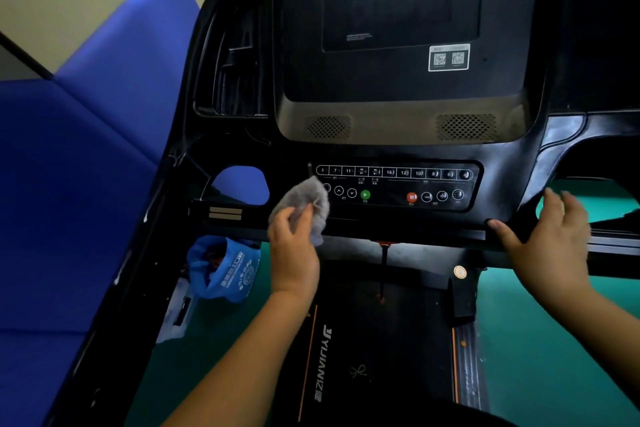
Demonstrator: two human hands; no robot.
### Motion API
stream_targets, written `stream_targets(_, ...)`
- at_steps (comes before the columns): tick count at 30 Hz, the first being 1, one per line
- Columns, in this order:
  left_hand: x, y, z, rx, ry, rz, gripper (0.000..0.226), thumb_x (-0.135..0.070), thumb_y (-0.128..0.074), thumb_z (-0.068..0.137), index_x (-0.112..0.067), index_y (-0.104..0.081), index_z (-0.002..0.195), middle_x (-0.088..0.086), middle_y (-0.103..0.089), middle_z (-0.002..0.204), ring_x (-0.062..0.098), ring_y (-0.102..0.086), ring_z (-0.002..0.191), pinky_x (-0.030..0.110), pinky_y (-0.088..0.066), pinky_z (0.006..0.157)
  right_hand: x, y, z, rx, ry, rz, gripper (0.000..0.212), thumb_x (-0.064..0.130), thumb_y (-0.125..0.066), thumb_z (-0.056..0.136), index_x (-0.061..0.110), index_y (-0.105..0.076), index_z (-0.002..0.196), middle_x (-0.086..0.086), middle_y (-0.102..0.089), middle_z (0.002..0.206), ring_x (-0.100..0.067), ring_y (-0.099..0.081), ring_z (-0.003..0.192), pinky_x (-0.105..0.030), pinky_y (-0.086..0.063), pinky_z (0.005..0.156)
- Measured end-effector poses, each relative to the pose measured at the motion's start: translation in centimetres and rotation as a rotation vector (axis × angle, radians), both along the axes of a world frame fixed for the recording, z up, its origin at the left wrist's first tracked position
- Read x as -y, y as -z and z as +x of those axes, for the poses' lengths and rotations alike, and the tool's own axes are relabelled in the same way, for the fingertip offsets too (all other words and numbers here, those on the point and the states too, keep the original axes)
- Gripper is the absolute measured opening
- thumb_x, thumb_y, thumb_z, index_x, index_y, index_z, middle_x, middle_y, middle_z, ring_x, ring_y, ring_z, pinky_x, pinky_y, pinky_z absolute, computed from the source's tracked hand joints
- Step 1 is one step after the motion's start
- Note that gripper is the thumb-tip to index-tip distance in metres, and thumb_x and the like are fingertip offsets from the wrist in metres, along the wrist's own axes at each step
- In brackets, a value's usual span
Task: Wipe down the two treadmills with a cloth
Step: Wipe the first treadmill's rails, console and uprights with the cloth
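Observation:
A black treadmill console (398, 149) with a dark screen (401, 7) fills the upper middle of the head view. My left hand (292, 246) grips a crumpled grey cloth (306, 204) and holds it against the left end of the button panel (398, 185). My right hand (550, 236) holds the console's lower right edge, thumb along the front lip and fingers over the top. Below lies the black running belt (381, 340). Only this one treadmill is in sight.
A blue padded wall (86, 166) runs along the left. A blue bag (225, 267) hangs under the console's left side. A red safety cord (383, 263) dangles from the console's middle. Green floor (554, 340) lies to the right.

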State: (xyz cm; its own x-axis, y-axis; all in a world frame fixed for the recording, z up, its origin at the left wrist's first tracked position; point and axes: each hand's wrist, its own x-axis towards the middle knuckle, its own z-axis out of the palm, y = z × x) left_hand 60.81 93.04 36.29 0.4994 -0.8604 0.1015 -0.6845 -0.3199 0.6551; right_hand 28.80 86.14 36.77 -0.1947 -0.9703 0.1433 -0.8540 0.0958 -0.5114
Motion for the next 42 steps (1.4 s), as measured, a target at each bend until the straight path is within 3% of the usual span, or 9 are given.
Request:
stream_targets(2,0.3,-0.5,1.0,-0.243,-0.321,-0.143,0.039,-0.032,-0.047,0.097,-0.005,-0.050,0.124,0.011,-0.052,0.113,0.026,-0.053,0.104,0.035,-0.047,0.093,-0.6,-1.0,1.0,0.035,-0.026,-0.103,0.072,0.015,-0.077,0.074,0.005,-0.041,0.136,-0.026,-0.029,0.146,-0.041,-0.026,0.134,-0.048,-0.021,0.114)
stream_targets(4,0.2,-0.9,2.4,-0.236,-0.517,-0.149,0.035,-0.022,-0.039,0.101,0.000,-0.049,0.126,0.018,-0.048,0.118,0.033,-0.052,0.107,0.030,-0.043,0.089,-0.3,-1.8,2.4,0.022,-0.130,-0.190,0.064,0.002,-0.074,0.070,0.005,-0.049,0.129,-0.025,-0.034,0.142,-0.041,-0.032,0.130,-0.044,-0.023,0.112)
stream_targets(8,0.4,-0.3,2.8,-0.003,-0.255,-0.175,0.037,-0.010,-0.040,0.098,-0.005,-0.048,0.134,0.020,-0.036,0.139,0.037,-0.044,0.121,0.047,-0.042,0.102,2.1,-2.6,5.7,-0.005,-0.312,-0.199,0.055,0.007,-0.074,0.072,0.005,-0.055,0.123,-0.021,-0.043,0.138,-0.039,-0.038,0.127,-0.048,-0.031,0.109)
stream_targets(12,1.8,0.5,0.6,0.160,0.020,0.074,0.052,-0.026,-0.039,0.100,-0.030,-0.024,0.150,0.004,-0.001,0.161,0.026,-0.006,0.145,0.039,-0.017,0.115,4.5,-3.1,9.7,-0.067,-0.414,-0.178,0.052,0.018,-0.072,0.077,0.009,-0.056,0.126,-0.018,-0.042,0.142,-0.040,-0.030,0.136,-0.050,-0.026,0.112)
stream_targets(23,11.4,-3.1,7.8,0.192,0.163,0.029,0.054,-0.029,-0.033,0.101,-0.031,-0.014,0.152,-0.001,0.006,0.161,0.021,0.004,0.147,0.039,-0.008,0.119,7.4,-2.2,15.9,-0.150,-0.478,-0.219,0.054,0.039,-0.060,0.082,0.016,-0.052,0.130,-0.014,-0.040,0.143,-0.034,-0.028,0.139,-0.053,-0.016,0.114)
stream_targets(31,7.4,-1.1,4.3,0.109,0.086,0.036,0.058,-0.035,-0.025,0.096,-0.033,-0.010,0.152,-0.001,0.006,0.161,0.022,0.002,0.147,0.034,-0.005,0.115,7.3,-2.8,16.3,-0.134,-0.461,-0.201,0.050,0.035,-0.062,0.083,0.014,-0.054,0.128,-0.015,-0.040,0.142,-0.035,-0.028,0.139,-0.055,-0.018,0.114)
stream_targets(34,12.0,-2.8,7.3,0.165,0.057,-0.018,0.055,-0.026,-0.034,0.100,-0.027,-0.017,0.152,0.004,-0.005,0.161,0.025,-0.005,0.147,0.036,-0.010,0.117,8.3,-3.6,17.3,-0.113,-0.529,-0.196,0.049,0.023,-0.069,0.080,0.011,-0.056,0.125,-0.015,-0.040,0.142,-0.034,-0.027,0.140,-0.054,-0.023,0.114)
stream_targets(38,16.1,-5.5,10.7,0.108,-0.029,-0.144,0.042,-0.014,-0.047,0.097,-0.015,-0.046,0.139,0.007,-0.047,0.138,0.024,-0.035,0.130,0.038,-0.032,0.111,10.1,-4.6,19.3,-0.100,-0.670,-0.243,0.048,0.019,-0.070,0.077,0.010,-0.059,0.123,-0.015,-0.043,0.141,-0.033,-0.032,0.139,-0.048,-0.028,0.113)
stream_targets(42,13.1,-4.4,10.1,0.037,-0.045,-0.228,0.039,-0.011,-0.046,0.095,-0.011,-0.053,0.133,0.008,-0.052,0.133,0.025,-0.043,0.123,0.038,-0.038,0.105,11.7,-5.4,21.2,-0.108,-0.762,-0.230,0.047,0.026,-0.066,0.082,0.010,-0.057,0.125,-0.012,-0.044,0.142,-0.031,-0.032,0.139,-0.045,-0.027,0.113)
